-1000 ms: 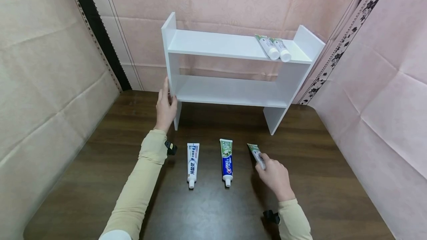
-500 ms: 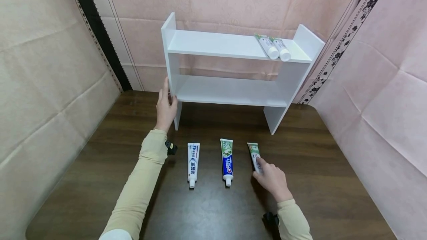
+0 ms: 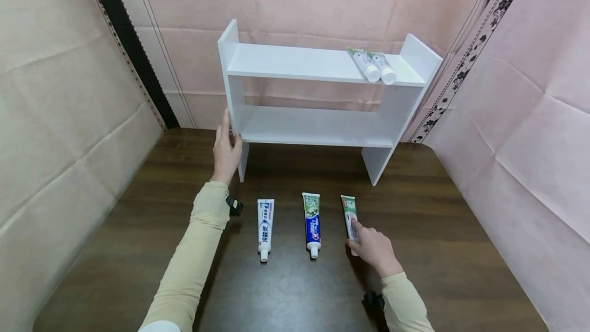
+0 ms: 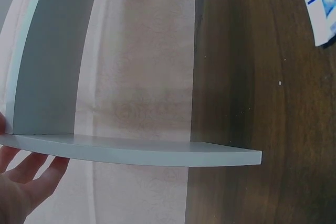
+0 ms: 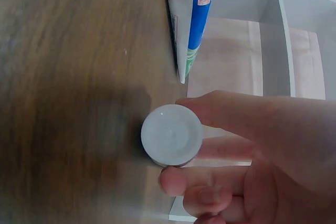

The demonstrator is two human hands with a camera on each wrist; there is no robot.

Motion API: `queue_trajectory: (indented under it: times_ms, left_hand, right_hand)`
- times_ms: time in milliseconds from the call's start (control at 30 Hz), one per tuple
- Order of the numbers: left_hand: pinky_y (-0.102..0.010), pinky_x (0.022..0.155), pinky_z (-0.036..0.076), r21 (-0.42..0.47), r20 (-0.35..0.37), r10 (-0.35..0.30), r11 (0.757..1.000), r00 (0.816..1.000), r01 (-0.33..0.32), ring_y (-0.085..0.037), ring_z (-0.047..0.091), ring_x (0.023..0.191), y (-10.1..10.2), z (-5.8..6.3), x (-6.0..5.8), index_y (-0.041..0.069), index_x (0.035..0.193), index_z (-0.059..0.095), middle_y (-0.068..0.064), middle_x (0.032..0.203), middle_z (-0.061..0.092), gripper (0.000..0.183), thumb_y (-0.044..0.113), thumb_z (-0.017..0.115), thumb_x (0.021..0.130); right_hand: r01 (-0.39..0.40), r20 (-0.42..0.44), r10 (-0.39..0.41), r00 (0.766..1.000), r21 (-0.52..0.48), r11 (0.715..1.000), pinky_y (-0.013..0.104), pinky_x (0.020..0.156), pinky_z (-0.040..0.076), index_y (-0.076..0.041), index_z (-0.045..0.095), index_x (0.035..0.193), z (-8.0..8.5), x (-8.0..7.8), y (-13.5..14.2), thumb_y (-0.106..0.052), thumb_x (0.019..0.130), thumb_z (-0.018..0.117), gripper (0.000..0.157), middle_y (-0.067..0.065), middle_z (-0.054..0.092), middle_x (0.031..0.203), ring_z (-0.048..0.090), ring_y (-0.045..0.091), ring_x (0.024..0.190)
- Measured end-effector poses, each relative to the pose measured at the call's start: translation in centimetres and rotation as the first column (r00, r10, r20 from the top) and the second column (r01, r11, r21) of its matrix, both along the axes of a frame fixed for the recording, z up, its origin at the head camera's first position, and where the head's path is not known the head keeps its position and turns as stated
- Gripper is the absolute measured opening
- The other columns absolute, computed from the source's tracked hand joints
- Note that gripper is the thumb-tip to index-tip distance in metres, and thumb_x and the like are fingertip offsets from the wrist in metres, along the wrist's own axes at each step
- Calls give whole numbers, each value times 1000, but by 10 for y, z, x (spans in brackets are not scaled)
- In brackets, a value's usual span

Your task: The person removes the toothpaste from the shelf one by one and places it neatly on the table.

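Observation:
In the head view, my right hand [image 3: 375, 251] grips a toothpaste tube [image 3: 349, 211] with a green end, low over the table. The right wrist view shows its round white cap [image 5: 171, 135] toward the camera, between thumb and fingers. My left hand [image 3: 226, 158] holds the left side panel of a white two-tier shelf [image 3: 313, 126]; in the left wrist view its fingers [image 4: 44, 179] lie along the panel's outer face, the thumb on the other side. Left of the held tube lie a blue-and-green toothpaste tube [image 3: 313, 224] and a white-and-blue toothpaste tube [image 3: 265, 227], caps toward me.
Two white tubes, one [image 3: 365, 65] leaning close to the other [image 3: 382, 68], lie at the right end of the upper shelf board, caps forward. The shelf stands at the back of the dark wooden table [image 3: 286, 291]. Pale cloth walls [image 3: 521, 132] enclose the table's sides and back.
My right hand has turned its tube from a slant to nearly in line with the other two, shifting slightly left and toward me. The left hand has kept its place on the shelf.

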State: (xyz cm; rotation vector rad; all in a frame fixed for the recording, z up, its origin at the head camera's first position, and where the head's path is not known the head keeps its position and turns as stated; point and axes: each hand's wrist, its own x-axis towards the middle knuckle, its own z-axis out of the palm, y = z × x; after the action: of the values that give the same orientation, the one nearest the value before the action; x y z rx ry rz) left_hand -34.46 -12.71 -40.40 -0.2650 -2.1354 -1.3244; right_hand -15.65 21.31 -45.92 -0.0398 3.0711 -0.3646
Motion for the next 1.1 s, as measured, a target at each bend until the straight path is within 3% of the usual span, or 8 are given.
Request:
queue_trajectory:
  times_ms: [167,267,367,500,667,933,1000,1100]
  left_hand:
    - [-45,83,48,-6,3,2,1000,1000,-2,-28,53,104,0,0,2,45,140,11,-13,123,42,70,10,46,90]
    - [-45,83,48,-5,6,1,1000,1000,-1,-28,52,105,0,1,4,45,140,11,-13,123,42,70,10,46,90]
    - [-45,84,48,-3,5,0,1000,1000,0,-28,52,106,0,2,5,43,140,12,-14,124,42,69,10,46,91]
    - [-45,87,47,-5,-2,3,1000,1000,-3,-28,51,108,0,4,4,40,141,12,-14,123,42,68,10,46,90]
    - [-45,87,47,-2,-11,4,1000,1000,-4,-28,51,107,0,4,4,37,142,14,-14,123,42,66,10,46,90]
    - [-45,85,47,5,5,6,1000,1000,-6,-28,52,107,1,2,3,46,139,11,-14,122,42,68,12,45,91]
    - [-45,85,47,7,2,4,1000,1000,-4,-28,53,107,1,2,2,48,139,10,-14,122,42,69,12,45,91]
    - [-45,86,47,9,0,-1,1000,1000,1,-28,52,108,1,1,2,48,139,9,-14,123,42,70,11,45,91]
  right_hand:
    - [28,-56,-29,998,-17,999,29,38,29,-10,53,124,3,-2,3,-28,81,61,46,9,59,63,41,16,45]
    - [54,-151,-63,987,-59,997,29,37,27,-12,53,123,11,-6,3,-28,84,58,43,1,47,51,37,14,41]
    - [51,-272,-83,959,-122,991,27,39,28,-12,53,121,26,-12,4,-25,85,57,39,-3,45,50,38,13,43]
    - [8,-432,-75,899,-156,988,27,45,33,-11,55,118,60,-24,3,-23,85,56,35,0,55,65,46,15,56]
    - [-43,-585,-67,808,-173,984,35,57,41,-9,55,118,108,-38,0,-20,85,56,34,9,60,88,49,23,77]
    - [-166,-797,-9,604,-137,976,42,80,37,-8,55,119,190,-70,-8,-14,83,59,38,17,52,110,44,32,95]
    - [-162,-814,-11,581,-128,978,42,81,34,-9,54,120,207,-80,-10,-15,83,58,38,17,51,112,43,32,95]
    - [-131,-813,-26,582,-125,983,42,82,32,-10,53,122,224,-93,-13,-18,83,57,39,16,48,115,41,31,100]
